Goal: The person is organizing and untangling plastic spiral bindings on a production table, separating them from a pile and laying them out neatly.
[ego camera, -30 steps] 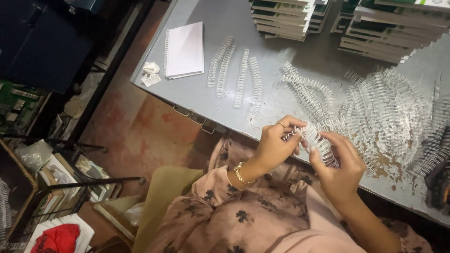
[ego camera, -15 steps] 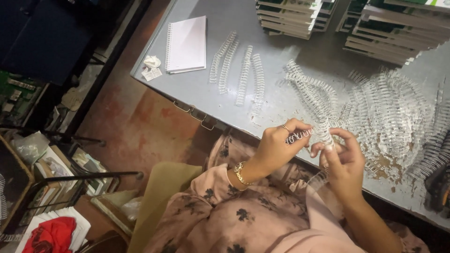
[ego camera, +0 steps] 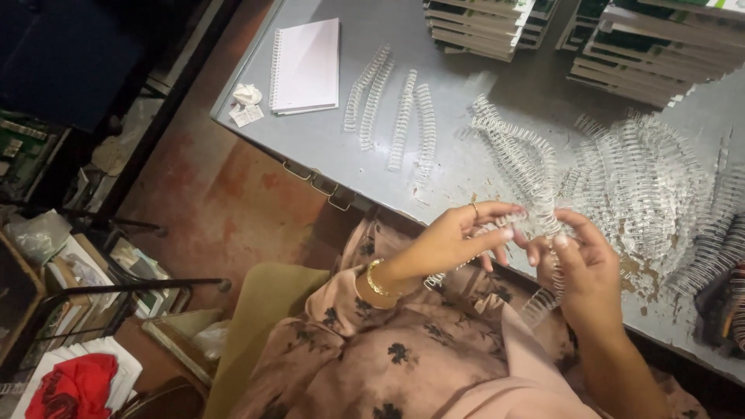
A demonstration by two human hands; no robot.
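A white wire binding coil (ego camera: 535, 225) hangs just off the worktop's (ego camera: 466, 163) near edge, long axis roughly upright, pinched between the left hand (ego camera: 454, 240) and right hand (ego camera: 578, 268), both closed on it.

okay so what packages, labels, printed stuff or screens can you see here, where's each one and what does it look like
Spiral notebook: table's left end, closed, pale cover, white wire spine.
Paper scraps: table's left edge, crumpled, white.
Stacks of bound books: table's far side, flat, green and white covers.
Plastic packet: floor at left, clear, crumpled.
Screens: none visible.
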